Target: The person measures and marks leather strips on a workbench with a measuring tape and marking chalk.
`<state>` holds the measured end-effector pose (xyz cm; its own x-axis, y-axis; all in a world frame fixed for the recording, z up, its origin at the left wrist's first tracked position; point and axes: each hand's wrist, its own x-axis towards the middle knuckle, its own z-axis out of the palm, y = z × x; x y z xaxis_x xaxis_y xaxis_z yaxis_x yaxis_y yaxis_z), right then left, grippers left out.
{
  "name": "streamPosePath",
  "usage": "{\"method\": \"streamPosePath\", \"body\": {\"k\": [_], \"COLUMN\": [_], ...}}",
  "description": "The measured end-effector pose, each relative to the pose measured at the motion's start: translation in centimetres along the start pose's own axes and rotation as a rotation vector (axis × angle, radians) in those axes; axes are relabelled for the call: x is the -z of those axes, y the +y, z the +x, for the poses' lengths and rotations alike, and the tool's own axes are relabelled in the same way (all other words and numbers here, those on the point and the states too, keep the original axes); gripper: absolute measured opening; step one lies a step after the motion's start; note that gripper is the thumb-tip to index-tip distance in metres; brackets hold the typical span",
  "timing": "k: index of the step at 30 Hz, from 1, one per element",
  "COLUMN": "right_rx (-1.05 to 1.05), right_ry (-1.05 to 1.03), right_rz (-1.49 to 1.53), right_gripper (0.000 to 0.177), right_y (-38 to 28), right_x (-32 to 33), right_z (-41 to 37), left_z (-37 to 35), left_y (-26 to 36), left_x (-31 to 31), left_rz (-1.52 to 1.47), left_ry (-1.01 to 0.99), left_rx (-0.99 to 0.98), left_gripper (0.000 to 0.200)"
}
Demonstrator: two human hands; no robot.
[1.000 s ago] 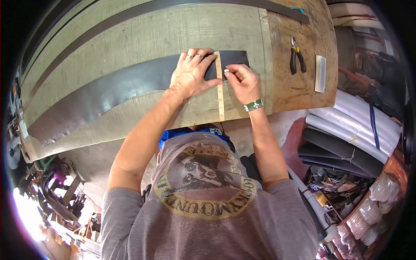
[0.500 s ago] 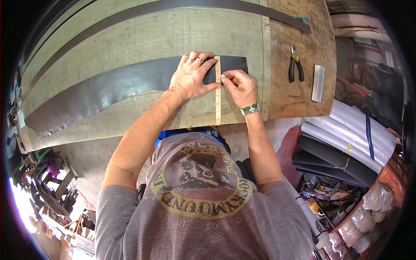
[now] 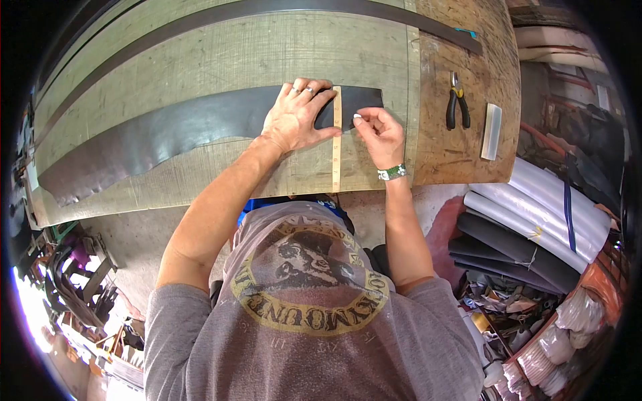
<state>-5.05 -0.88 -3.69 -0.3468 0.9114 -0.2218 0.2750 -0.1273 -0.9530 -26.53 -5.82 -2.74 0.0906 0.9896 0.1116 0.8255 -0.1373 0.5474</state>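
A long strip of dark leather (image 3: 200,120) with a wavy lower edge lies across the table. Near its right end a narrow wooden ruler (image 3: 336,160) crosses it, running down to the table's front edge. My left hand (image 3: 294,115) lies flat on the leather, fingers spread, with fingertips and thumb at the ruler's left side. To the right of the ruler, my right hand (image 3: 382,136) pinches a small white piece of chalk (image 3: 357,117) between thumb and forefinger, close over the leather's lower right part.
Pliers (image 3: 457,101) with black and yellow handles and a pale flat bar (image 3: 491,131) lie on the table's wooden right end (image 3: 435,157). A long dark strap (image 3: 267,8) curves along the back. Rolls of material (image 3: 535,207) stand below at right.
My right hand has moved a little to the right, away from the ruler, still pinching the chalk. My left hand and the ruler stay in place.
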Motion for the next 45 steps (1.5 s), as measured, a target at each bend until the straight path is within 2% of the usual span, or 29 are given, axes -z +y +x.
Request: {"method": "streamPosePath", "body": {"k": [6, 12, 15, 18, 21, 34, 40, 43, 45], "right_rx": [-0.119, -0.139, -0.064, 0.132, 0.233, 0.280, 0.200, 0.011, 0.031], "right_ry": [0.029, 0.095, 0.054, -0.035, -0.059, -0.063, -0.064, -0.010, 0.063], "right_rz": [0.087, 0.118, 0.135, -0.042, -0.259, -0.291, -0.212, 0.098, 0.171], "right_gripper": [0.017, 0.015, 0.016, 0.015, 0.015, 0.015, 0.015, 0.012, 0.014], "right_y": [-0.7, -0.5, -1.0, -1.0, -2.2, -1.1, -1.0, 0.3, 1.3], "right_x": [0.7, 0.8, 0.3, -0.3, -1.0, -1.0, -0.9, -0.7, -0.2], "right_z": [-1.4, -2.2, -2.8, -3.4, -4.2, -4.4, -4.6, -4.7, -4.4], "left_z": [0.0, 0.0, 0.0, -0.1, -0.1, -0.1, -0.1, -0.2, -0.1], "left_y": [0.0, 0.0, 0.0, 0.0, 0.1, 0.1, 0.3, 0.3, 0.3], "left_x": [-0.1, -0.2, -0.3, -0.5, -0.4, -0.4, -0.2, -0.1, 0.1], "left_rz": [0.007, 0.031, 0.037, 0.048, 0.071, 0.104, 0.073, 0.070, 0.071], "left_ry": [-0.006, 0.019, 0.027, 0.041, 0.018, -0.013, -0.022, -0.024, -0.034], "left_rx": [0.008, -0.020, -0.035, -0.040, -0.033, -0.036, -0.022, -0.024, -0.019], "left_gripper": [0.075, 0.075, 0.075, 0.075, 0.074, 0.073, 0.074, 0.076, 0.079]}}
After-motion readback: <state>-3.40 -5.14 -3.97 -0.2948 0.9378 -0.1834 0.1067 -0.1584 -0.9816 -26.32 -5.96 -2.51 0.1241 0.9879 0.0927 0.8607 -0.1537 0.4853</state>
